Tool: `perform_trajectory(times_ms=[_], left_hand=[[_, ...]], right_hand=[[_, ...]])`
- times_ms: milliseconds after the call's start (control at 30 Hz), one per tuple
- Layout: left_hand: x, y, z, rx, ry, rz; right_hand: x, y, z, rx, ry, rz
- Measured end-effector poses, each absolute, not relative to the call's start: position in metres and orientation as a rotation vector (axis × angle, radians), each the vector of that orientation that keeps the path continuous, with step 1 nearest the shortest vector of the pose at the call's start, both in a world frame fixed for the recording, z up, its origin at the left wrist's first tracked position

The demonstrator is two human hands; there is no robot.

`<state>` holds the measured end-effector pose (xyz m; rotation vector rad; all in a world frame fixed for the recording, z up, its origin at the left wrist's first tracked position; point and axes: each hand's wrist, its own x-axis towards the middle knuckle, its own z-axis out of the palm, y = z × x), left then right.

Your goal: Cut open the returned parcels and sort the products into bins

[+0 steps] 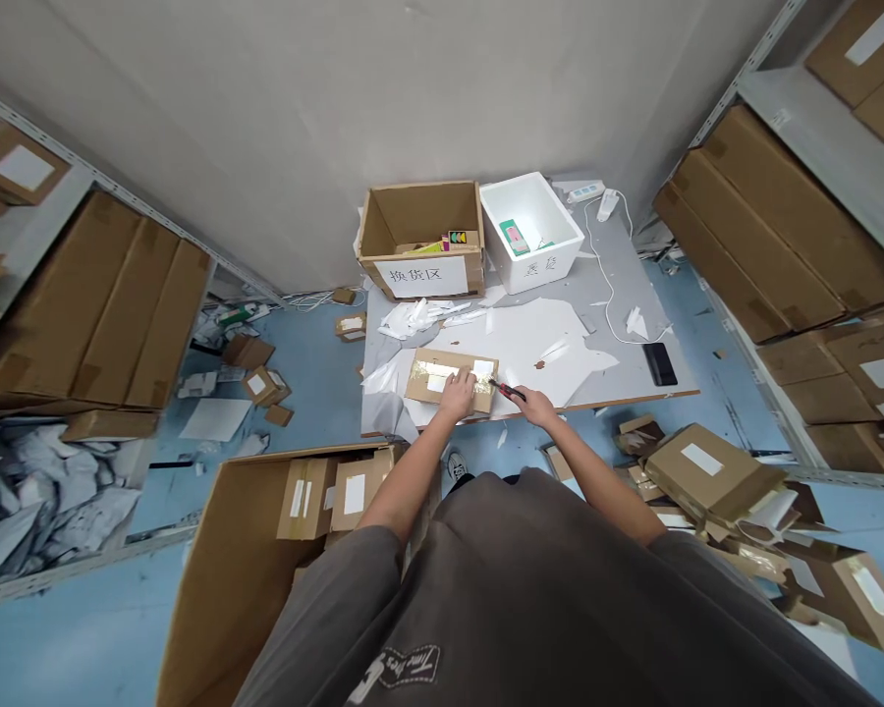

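Note:
A taped cardboard box (421,377) with white labels lies flat near the front edge of the table. My left hand (458,394) rests on top of it, fingers pressed down on the lid. In my right hand (536,406) is a red and black box cutter (511,391), gripped by its handle. The cutter's tip meets the right end of the box, at the shiny clear tape. Whether the blade has gone into the tape is too small to tell.
At the table's back stand an open carton (419,278) and a white foam box (534,271), both holding small items. A phone (659,364) and white cable lie right. Paper scraps cover the tabletop (634,285). A large open carton (213,550) of parcels stands left of me; discarded boxes (714,471) pile right.

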<state>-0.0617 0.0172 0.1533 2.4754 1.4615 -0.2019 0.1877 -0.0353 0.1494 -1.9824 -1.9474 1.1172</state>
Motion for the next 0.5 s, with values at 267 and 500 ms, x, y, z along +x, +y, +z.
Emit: perform_trajectory(times_ms=[267, 500], left_hand=[[-0.062, 0.016, 0.156, 2.419, 1.487, -0.208], [-0.060, 0.019, 0.154, 2.380, 1.483, -0.272]], right_hand=[[0.192, -0.002, 0.157, -2.031, -2.204, 1.012], [0.194, -0.014, 0.145, -1.716, -1.883, 1.686]])
